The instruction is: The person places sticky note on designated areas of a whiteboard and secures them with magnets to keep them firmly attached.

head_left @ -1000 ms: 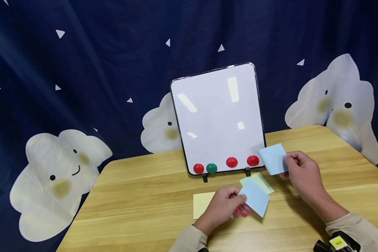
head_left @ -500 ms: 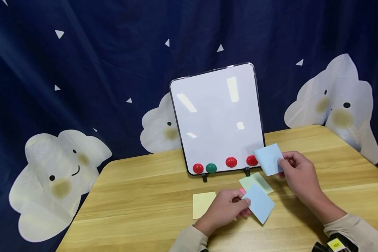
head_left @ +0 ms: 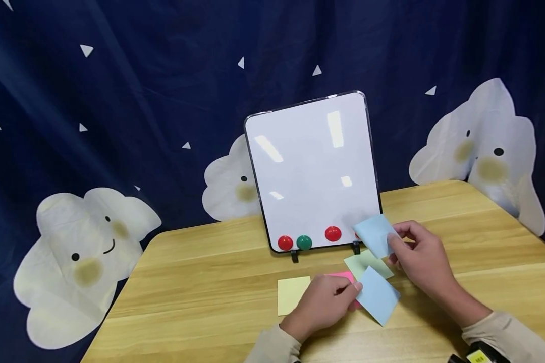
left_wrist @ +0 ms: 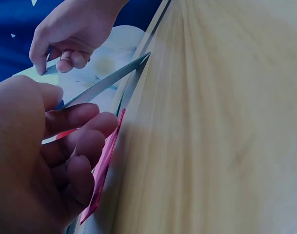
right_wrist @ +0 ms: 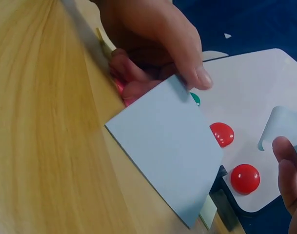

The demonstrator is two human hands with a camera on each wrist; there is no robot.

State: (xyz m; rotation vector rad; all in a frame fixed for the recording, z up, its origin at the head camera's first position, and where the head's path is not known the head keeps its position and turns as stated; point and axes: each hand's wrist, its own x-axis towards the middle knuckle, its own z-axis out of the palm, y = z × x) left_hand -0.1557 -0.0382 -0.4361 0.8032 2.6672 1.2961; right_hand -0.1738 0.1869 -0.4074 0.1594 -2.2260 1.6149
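My left hand (head_left: 323, 305) pinches a light-blue sticky-note pad (head_left: 378, 296) by one corner, just over the table. In the right wrist view that pad (right_wrist: 165, 146) shows a thin layered edge. My right hand (head_left: 424, 254) holds a single light-blue sticky note (head_left: 374, 236) between thumb and fingers, in front of the whiteboard's lower right corner. This sheet curls at its free edge in the right wrist view. Under and behind my left hand lies a pink pad (head_left: 343, 276), partly hidden. A pale green pad (head_left: 362, 261) lies behind the blue one.
A whiteboard (head_left: 313, 171) stands on small black feet (head_left: 294, 256). Along its lower edge sit red magnets (head_left: 333, 233) and a green magnet (head_left: 304, 242); one red magnet is mostly behind the held note. A yellow pad (head_left: 292, 295) lies left. Behind hangs a dark blue curtain (head_left: 163, 75).
My right hand has moved left and slightly down with the blue note, which now covers most of the rightmost red magnet. The blue pad in my left hand has shifted slightly right.
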